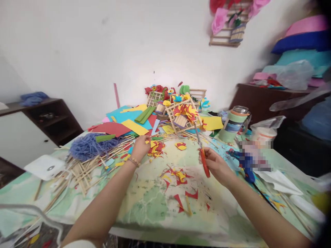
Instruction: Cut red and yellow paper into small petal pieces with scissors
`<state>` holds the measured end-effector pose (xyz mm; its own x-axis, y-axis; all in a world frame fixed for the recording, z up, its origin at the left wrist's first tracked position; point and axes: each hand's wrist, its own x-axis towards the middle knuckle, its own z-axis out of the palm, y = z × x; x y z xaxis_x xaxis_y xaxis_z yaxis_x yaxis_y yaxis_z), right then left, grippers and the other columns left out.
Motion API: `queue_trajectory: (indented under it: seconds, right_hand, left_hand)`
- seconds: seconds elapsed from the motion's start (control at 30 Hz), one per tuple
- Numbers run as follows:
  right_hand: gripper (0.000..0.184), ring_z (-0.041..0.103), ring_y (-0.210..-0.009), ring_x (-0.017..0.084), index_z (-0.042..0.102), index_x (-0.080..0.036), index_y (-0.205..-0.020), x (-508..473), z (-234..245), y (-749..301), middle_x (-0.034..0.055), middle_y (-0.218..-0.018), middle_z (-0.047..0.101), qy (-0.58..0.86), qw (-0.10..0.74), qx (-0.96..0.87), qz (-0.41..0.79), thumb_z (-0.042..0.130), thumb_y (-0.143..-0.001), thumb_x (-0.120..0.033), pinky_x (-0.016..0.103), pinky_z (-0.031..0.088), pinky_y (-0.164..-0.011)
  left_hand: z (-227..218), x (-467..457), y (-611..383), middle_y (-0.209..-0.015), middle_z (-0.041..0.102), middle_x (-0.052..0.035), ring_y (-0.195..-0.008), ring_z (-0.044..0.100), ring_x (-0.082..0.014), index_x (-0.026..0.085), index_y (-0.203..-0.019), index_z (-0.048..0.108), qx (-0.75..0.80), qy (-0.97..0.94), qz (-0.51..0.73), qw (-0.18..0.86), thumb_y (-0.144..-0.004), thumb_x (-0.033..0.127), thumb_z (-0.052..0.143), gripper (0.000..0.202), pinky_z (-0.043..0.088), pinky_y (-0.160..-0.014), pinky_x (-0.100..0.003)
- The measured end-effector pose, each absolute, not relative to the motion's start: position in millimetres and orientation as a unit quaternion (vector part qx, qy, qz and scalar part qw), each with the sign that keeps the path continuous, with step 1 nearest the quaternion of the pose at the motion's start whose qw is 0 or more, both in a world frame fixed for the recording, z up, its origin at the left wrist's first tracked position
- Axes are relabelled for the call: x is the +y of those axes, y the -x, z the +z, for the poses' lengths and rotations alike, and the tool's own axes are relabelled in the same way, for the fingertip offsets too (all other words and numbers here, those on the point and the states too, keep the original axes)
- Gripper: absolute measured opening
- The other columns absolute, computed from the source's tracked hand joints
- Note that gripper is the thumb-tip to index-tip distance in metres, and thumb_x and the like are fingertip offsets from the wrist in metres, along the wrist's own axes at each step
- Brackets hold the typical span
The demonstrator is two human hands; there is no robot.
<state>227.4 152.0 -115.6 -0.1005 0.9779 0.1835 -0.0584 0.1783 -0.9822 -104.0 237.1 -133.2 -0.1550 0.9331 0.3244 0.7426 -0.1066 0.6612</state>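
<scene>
My right hand grips a pair of scissors by the red handles, with the blades pointing up and away. My left hand is at the left edge of a small pile of cut red and yellow paper pieces. Its fingers are bent together beside a yellow bit, and what they hold, if anything, is too small to make out. Between the hands lies a separate little stack of red and yellow petal shapes. Nearer to me are scattered red and yellow paper scraps.
Behind the hands stands a stick lattice with paper flowers. Colored paper sheets lie to its left. Blue shredded strands and thin sticks crowd the left side. A green flask and a blue glue gun are at right.
</scene>
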Motion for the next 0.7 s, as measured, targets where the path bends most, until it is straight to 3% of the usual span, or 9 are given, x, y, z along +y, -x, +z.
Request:
queue_trajectory:
  seconds: [0.13,0.23,0.4,0.5,0.6,0.7]
  right_hand:
    - [0.048,0.043,-0.050,0.010,0.060,-0.023,-0.083,178,-106,-202,-0.0062,-0.064,0.052,0.412,0.553,-0.494,0.530,0.094,-0.059,-0.048,0.023,0.036,-0.045]
    - [0.056,0.035,-0.045,0.009,0.054,-0.024,-0.077,191,-111,-196,-0.0086,-0.058,0.043,0.384,0.573,-0.473,0.548,0.094,-0.059,-0.059,0.022,0.027,-0.041]
    - [0.061,0.036,-0.041,0.008,0.058,-0.023,-0.078,197,-138,-204,-0.0087,-0.052,0.044,0.396,0.580,-0.462,0.541,0.096,-0.052,-0.064,0.021,0.026,-0.040]
    - [0.061,0.037,-0.039,0.008,0.059,-0.023,-0.078,194,-152,-210,-0.0081,-0.051,0.045,0.407,0.571,-0.466,0.540,0.095,-0.054,-0.066,0.022,0.026,-0.039]
    - [0.060,0.037,-0.039,0.009,0.057,-0.023,-0.077,190,-156,-211,-0.0082,-0.050,0.044,0.404,0.573,-0.466,0.540,0.093,-0.057,-0.067,0.023,0.025,-0.039]
    - [0.059,0.037,-0.040,0.009,0.056,-0.024,-0.077,187,-152,-209,-0.0085,-0.050,0.044,0.393,0.570,-0.472,0.545,0.092,-0.059,-0.067,0.024,0.028,-0.040]
  left_hand:
    - [-143,233,114,-0.115,0.075,-0.0204,-0.119,0.065,-0.0361,0.012,-0.102,0.075,0.688,-0.650,0.317,0.065,-0.080,0.006,0.055,0.031,0.047,-0.108,-0.049]
    - [-147,233,118,-0.110,0.075,-0.0216,-0.113,0.067,-0.0369,0.011,-0.103,0.077,0.690,-0.668,0.275,0.046,-0.090,0.017,0.056,0.025,0.048,-0.105,-0.049]
    - [-151,233,110,-0.124,0.073,-0.0142,-0.121,0.062,-0.0324,0.018,-0.115,0.077,0.642,-0.731,0.230,0.031,-0.088,0.035,0.072,0.032,0.048,-0.108,-0.042]
    - [-152,235,107,-0.121,0.073,-0.0140,-0.120,0.062,-0.0306,0.018,-0.107,0.080,0.624,-0.753,0.208,0.023,-0.092,0.030,0.067,0.023,0.047,-0.108,-0.041]
    - [-151,238,109,-0.111,0.074,-0.0163,-0.112,0.065,-0.0295,0.015,-0.099,0.080,0.628,-0.753,0.197,0.017,-0.100,0.021,0.050,0.030,0.050,-0.103,-0.042]
    - [-151,239,111,-0.108,0.074,-0.0153,-0.111,0.066,-0.0287,0.017,-0.099,0.079,0.630,-0.752,0.193,0.013,-0.100,0.017,0.046,0.033,0.051,-0.102,-0.041]
